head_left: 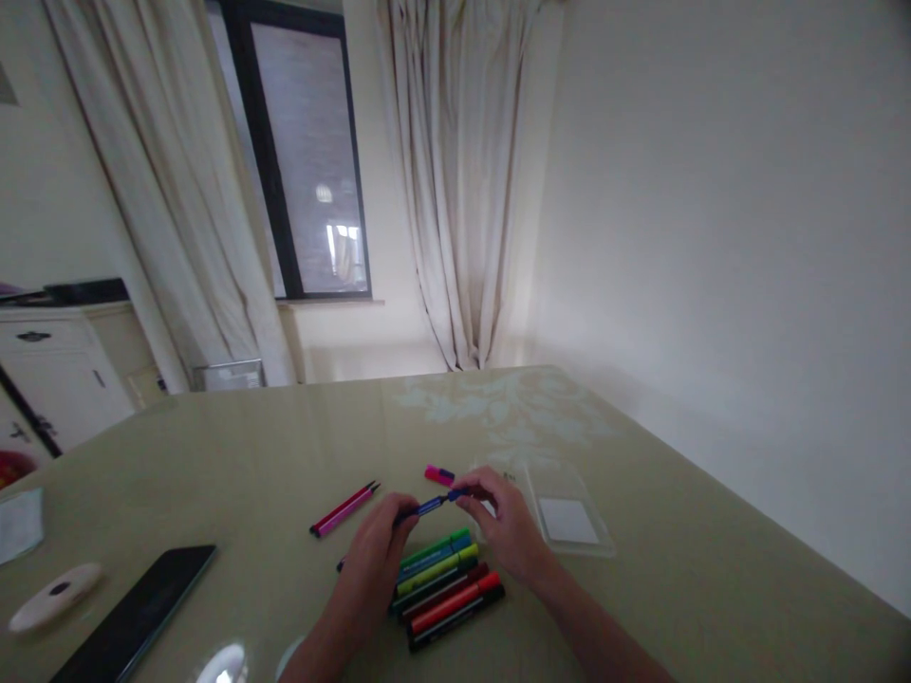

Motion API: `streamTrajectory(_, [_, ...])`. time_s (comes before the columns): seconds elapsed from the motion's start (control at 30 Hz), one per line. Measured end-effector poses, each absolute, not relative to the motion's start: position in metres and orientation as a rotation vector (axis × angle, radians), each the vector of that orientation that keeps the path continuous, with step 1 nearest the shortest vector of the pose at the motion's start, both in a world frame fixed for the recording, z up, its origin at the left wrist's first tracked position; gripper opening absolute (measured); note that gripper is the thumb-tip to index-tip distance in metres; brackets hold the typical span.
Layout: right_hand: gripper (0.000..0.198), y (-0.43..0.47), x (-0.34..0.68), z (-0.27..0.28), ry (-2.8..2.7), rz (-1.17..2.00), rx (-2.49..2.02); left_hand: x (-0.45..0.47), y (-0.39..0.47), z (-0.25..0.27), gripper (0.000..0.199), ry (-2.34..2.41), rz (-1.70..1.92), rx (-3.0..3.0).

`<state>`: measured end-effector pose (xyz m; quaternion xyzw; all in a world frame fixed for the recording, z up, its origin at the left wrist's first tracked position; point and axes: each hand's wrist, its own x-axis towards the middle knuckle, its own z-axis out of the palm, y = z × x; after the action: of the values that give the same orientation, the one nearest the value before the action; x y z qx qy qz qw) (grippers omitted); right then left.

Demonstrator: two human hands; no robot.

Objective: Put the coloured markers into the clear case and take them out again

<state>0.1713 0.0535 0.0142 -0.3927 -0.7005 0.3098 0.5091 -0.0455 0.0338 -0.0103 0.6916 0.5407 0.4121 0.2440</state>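
A slim blue pen (429, 506) with a dark tip is pinched in the left hand (381, 541) above the greenish table (249, 465); the right hand (504, 524) grips its small blue cap (457, 494). Around lie a clear case (602, 544), markers (455, 603) between the forearms, and two reddish pens (346, 509). Fingers hide the pen's rear; whether tip and cap touch is unclear.

I see a glossy greenish worktop (249, 455) bearing a slanted row of coloured markers (441, 590), two reddish-pink pens (345, 509) side by side, a small pink piece (439, 474), a clear plastic case (602, 536), a black slab (135, 617) and, beside that, a white oval object (53, 599).
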Motion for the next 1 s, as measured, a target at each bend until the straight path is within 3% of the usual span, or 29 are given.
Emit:
streamTrajectory(0.43, [0.011, 0.055, 0.174, 0.012, -1.744, 0.85, -0.952, -0.044, 0.027, -0.004, 0.027, 1.421, 1.192, 1.866])
streamTrajectory(0.63, [0.012, 0.057, 0.177, 0.008, -1.819, 0.889, -1.026, -0.039, 0.026, -0.006, 0.023, 1.431, 1.02, 2.002])
streamTrajectory(0.83, [0.024, 0.067, 0.183, 0.008, -1.977, 0.456, -1.166, -0.036, 0.021, -0.003, 0.016, 1.428, 0.823, 2.263])
streamTrajectory(1.0, [0.025, 0.097, 0.16, 0.012, -2.146, 0.05, -1.547, -0.063, 0.039, -0.005, 0.029, 1.699, 0.872, 2.095])
